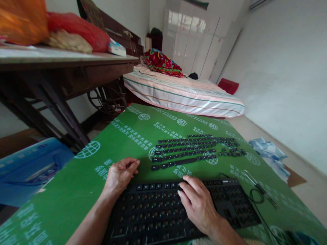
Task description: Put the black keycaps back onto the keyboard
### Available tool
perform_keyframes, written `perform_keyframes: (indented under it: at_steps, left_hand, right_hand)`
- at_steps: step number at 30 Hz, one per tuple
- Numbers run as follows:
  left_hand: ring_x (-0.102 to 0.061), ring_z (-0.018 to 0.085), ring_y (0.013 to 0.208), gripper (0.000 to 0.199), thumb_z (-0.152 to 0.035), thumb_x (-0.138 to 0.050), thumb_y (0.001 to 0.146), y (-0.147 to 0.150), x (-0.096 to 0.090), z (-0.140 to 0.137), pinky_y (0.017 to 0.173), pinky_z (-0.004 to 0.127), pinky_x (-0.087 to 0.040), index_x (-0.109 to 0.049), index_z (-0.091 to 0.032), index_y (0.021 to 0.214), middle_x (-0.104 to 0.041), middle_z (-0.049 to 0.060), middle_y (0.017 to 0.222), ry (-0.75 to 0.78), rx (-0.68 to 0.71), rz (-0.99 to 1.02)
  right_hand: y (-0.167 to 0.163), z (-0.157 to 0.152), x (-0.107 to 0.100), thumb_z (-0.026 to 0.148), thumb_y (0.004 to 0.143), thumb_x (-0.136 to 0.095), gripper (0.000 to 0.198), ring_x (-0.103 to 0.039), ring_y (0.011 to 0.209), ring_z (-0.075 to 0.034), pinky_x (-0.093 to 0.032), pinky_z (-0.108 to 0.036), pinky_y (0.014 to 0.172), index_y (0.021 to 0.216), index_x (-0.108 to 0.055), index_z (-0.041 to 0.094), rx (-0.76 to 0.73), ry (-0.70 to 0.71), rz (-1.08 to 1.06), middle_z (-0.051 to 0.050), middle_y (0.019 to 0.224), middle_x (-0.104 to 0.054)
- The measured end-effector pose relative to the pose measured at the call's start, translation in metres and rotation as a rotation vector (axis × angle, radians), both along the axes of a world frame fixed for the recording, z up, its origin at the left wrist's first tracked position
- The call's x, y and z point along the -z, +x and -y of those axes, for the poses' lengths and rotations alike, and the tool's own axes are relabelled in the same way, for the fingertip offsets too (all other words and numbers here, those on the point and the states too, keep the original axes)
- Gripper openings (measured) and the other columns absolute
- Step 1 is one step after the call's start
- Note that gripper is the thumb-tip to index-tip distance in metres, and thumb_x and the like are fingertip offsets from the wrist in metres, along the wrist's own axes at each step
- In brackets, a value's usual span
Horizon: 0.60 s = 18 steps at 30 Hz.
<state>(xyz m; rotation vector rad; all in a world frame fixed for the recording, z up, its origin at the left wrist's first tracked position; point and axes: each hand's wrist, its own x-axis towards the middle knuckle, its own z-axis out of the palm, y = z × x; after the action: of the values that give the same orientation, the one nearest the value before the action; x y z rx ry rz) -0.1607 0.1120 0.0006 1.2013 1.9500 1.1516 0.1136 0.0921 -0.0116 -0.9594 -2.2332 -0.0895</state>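
Note:
A black keyboard [153, 214] lies in front of me, most of its main block bare of caps, with several keycaps [148, 186] seated along its top row. My right hand [198, 202] rests over the keyboard's upper middle. Its thumb and fingertips come together at a keycap in that top row; the fingers partly cover the cap. Just above the keyboard's upper left corner, my left hand [124, 172] is closed, thumb against curled fingers. Whatever it may hold is hidden. Beyond both hands, loose black keycaps [185, 161] lie in ordered rows on the green board [102, 183].
A tool with a clear handle [251, 178] and the keyboard's cable [257, 197] lie on the right. A table [63, 58] holding bags stands at left above a blue box [38, 170]. A bed [184, 95] stands beyond the board.

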Motion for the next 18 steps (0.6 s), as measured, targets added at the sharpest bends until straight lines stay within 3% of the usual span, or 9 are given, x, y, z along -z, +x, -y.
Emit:
perform_keyframes:
  at_steps: [6,12,15,18]
  left_hand:
    - [-0.055,0.016,0.048,0.038,-0.054,-0.057,0.065,-0.001,0.000,0.001,0.048,0.025,-0.044,-0.065,-0.019,0.077,-0.063,0.000,0.052,-0.029,-0.005,0.005]
    - [-0.055,0.016,0.049,0.041,-0.056,-0.057,0.063,0.001,-0.004,0.000,0.048,0.025,-0.043,-0.065,-0.018,0.077,-0.062,0.000,0.051,-0.073,-0.037,0.021]
    - [-0.055,0.016,0.049,0.043,-0.057,-0.057,0.062,0.000,-0.003,0.001,0.048,0.026,-0.043,-0.065,-0.018,0.078,-0.063,0.001,0.051,-0.078,-0.045,0.024]
    - [-0.054,0.016,0.049,0.044,-0.057,-0.057,0.061,-0.001,-0.002,0.002,0.049,0.026,-0.043,-0.066,-0.018,0.079,-0.063,0.001,0.052,-0.086,-0.059,0.025]
  right_hand:
    - [0.009,-0.032,-0.025,0.021,0.089,-0.049,0.019,-0.064,0.089,-0.019,-0.055,-0.032,0.082,0.095,-0.068,0.017,-0.022,-0.097,-0.025,-0.010,0.098,-0.067]
    - [0.029,-0.123,-0.044,0.021,0.091,-0.044,0.026,-0.062,0.089,-0.016,-0.050,-0.027,0.082,0.092,-0.070,0.020,0.034,-0.084,0.130,-0.007,0.098,-0.066]
    - [0.030,-0.167,-0.048,0.019,0.093,-0.040,0.030,-0.059,0.090,-0.015,-0.046,-0.025,0.081,0.090,-0.070,0.022,0.152,-0.133,0.396,-0.005,0.100,-0.065]
    - [0.026,-0.202,-0.050,0.017,0.089,-0.046,0.024,-0.055,0.091,-0.017,-0.043,-0.027,0.080,0.089,-0.070,0.022,0.153,-0.160,0.490,-0.005,0.095,-0.065]
